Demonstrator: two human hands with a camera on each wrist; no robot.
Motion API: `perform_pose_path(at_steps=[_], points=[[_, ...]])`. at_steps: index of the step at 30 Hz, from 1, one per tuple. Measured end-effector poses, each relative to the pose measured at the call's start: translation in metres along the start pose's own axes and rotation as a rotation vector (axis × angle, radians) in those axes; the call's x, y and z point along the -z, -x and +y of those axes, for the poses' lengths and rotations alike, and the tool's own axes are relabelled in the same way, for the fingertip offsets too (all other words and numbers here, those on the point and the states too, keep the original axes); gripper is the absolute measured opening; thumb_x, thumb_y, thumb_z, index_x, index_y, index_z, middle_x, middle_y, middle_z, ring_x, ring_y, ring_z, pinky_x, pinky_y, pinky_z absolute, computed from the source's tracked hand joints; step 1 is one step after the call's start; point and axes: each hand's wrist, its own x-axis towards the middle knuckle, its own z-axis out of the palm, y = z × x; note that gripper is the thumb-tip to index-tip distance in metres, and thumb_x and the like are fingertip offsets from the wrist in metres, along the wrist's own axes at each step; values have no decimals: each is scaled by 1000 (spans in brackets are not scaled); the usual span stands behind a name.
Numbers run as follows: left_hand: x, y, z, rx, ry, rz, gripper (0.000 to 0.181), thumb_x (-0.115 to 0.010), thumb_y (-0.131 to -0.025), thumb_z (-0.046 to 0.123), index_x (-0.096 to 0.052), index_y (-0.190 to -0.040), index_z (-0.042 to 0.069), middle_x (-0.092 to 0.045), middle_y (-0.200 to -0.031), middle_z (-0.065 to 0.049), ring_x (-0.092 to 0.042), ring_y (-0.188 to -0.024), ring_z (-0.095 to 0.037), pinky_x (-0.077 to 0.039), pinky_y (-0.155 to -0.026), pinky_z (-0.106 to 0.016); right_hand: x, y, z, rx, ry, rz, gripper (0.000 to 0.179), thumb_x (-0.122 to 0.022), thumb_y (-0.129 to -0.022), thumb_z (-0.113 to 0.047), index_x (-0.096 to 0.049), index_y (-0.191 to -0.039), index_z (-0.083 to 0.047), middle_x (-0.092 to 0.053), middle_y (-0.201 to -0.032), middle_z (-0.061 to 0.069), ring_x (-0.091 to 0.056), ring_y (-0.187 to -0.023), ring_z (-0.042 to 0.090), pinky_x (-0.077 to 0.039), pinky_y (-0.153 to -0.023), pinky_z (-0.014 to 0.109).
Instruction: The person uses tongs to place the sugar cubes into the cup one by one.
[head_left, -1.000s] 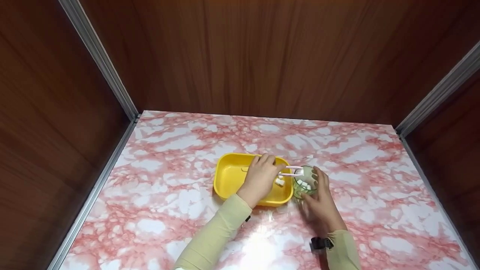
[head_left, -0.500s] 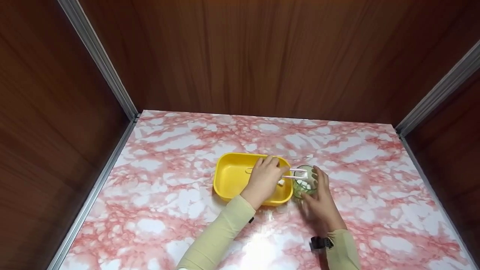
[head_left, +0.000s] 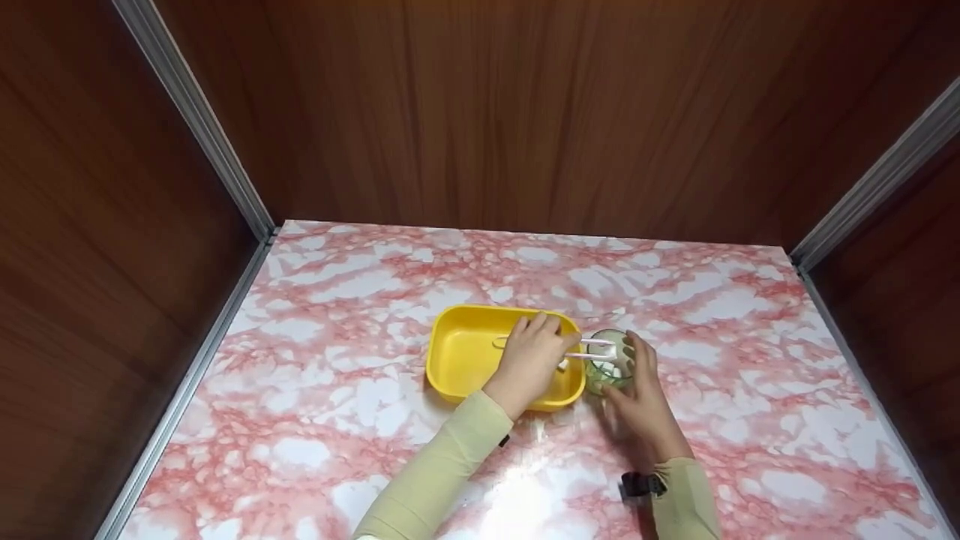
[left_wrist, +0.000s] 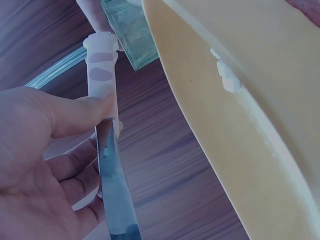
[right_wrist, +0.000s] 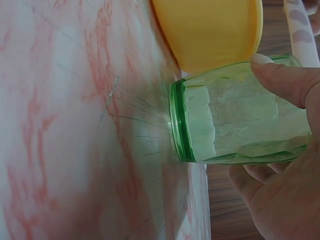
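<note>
My left hand pinches a pair of metal tongs with pale, pink-spotted ends between thumb and fingers. The tong ends reach over the mouth of a green drinking glass, with a white cube at their tips. Several white cubes lie in the bottom of the glass. Thumb and fingers of my right hand are curled round the glass, which stands upright on the table. Below my left hand is a yellow tub, where a few white pieces lie along one side.
The glass stands close beside the tub's right side. Both are on a table with a red and white marbled top. Dark brown wood-look panels with metal edge strips rise at the back and sides.
My left hand has shifted slightly right, bringing the tong ends and white cube farther over the glass. Since half a second ago it has barely moved. The right hand stays on the glass.
</note>
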Motion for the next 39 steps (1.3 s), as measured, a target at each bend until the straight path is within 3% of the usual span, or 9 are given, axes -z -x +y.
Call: perform_pose_path(at_steps=[4, 11, 18, 22, 29, 39], points=[[-1, -1, 0, -2, -1, -1, 54, -73, -79, 5, -64, -125, 33, -59, -120, 0, -49, -113, -18, -39, -93, -38, 1, 0, -2, -7, 16, -5, 88, -65, -81, 10, -15, -151, -5, -19, -144, 28, -25, -131, 53, -22, -106, 60], [1, -2, 1, -6, -8, -8, 56, -74, -77, 5, -64, -125, 32, -59, -121, 0, -49, -114, -18, -38, -94, -38, -1, -7, 39, -1, 36, 13, 94, -70, -81, 3, -14, -153, -21, -21, -147, 18, -26, -132, 50, -24, -106, 58], [2, -2, 2, -2, -11, -23, 57, -74, -77, 6, -63, -126, 32, -58, -122, 0, -47, -115, -19, -37, -97, -40, -1, -7, 40, -7, 28, 13, 94, -70, -81, 2, -15, -152, -26, -21, -147, 14, -26, -132, 50, -29, -104, 57], [0, -2, 1, -1, -11, -23, 58, -75, -76, 6, -63, -126, 32, -58, -122, 0, -47, -115, -19, -37, -97, -39, -2, -8, 36, 17, 28, 24, 92, -71, -80, 4, -17, -152, -18, -22, -145, 17, -26, -133, 47, -26, -106, 57], [-2, -2, 1, 4, -21, -21, 58, -76, -75, 7, -63, -126, 33, -58, -120, -1, -47, -113, -19, -37, -95, -38, -1, -3, 10, 47, -24, 26, 89, -70, -79, 9, -18, -150, -4, -22, -142, 29, -25, -128, 57, -21, -103, 64], [-3, 0, 2, -7, -28, 2, 53, -78, -78, 20, -62, -127, 33, -58, -118, -1, -48, -110, -19, -38, -90, -36, -3, -8, 42, 12, 21, 26, 92, -72, -80, 2, -17, -152, -18, -22, -145, 17, -27, -131, 51, -29, -103, 58]])
